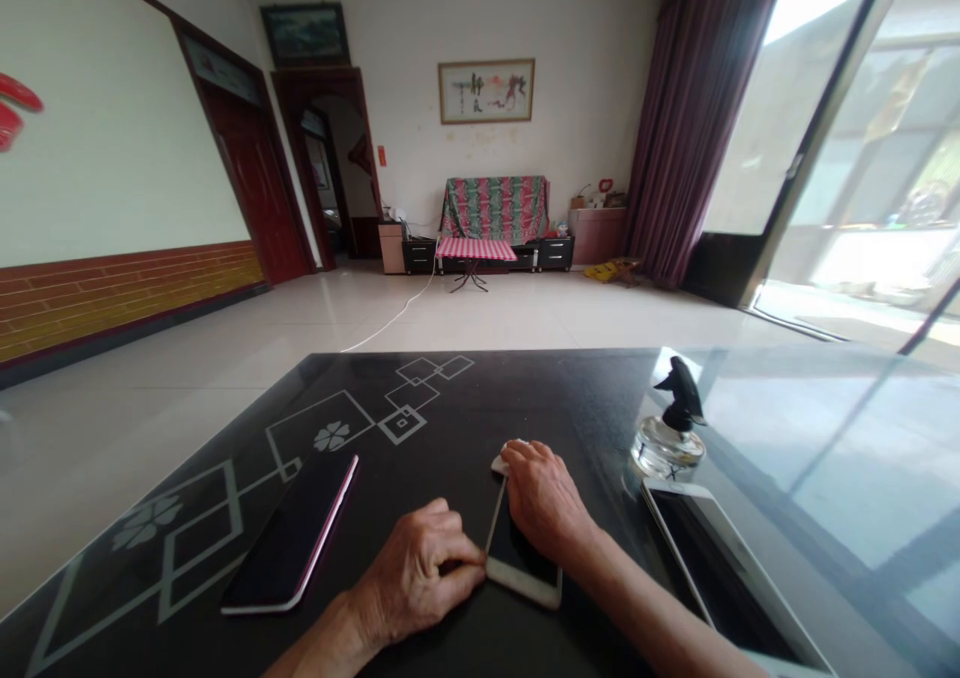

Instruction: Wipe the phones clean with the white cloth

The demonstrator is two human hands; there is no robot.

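Observation:
A phone with a white frame and dark screen (523, 556) lies on the black table in front of me. My left hand (421, 570) pinches its lower left corner between thumb and forefinger. Over the phone's upper part lies my right hand (546, 493), its fingers bent and pressed down on a small white piece (498, 465) that looks like a cloth or tissue. Most of that piece is hidden under the fingers. To the left rests a dark phone with a pinkish edge (296, 538). A white tablet-like device (724, 568) lies to the right, beside my right forearm.
A clear spray bottle with a black trigger head (670, 443) stands just behind the white device. The glossy black table (592, 398) bears a pale square-and-flower pattern. Beyond it, a small table with a checked cover (476, 249) stands near the far wall.

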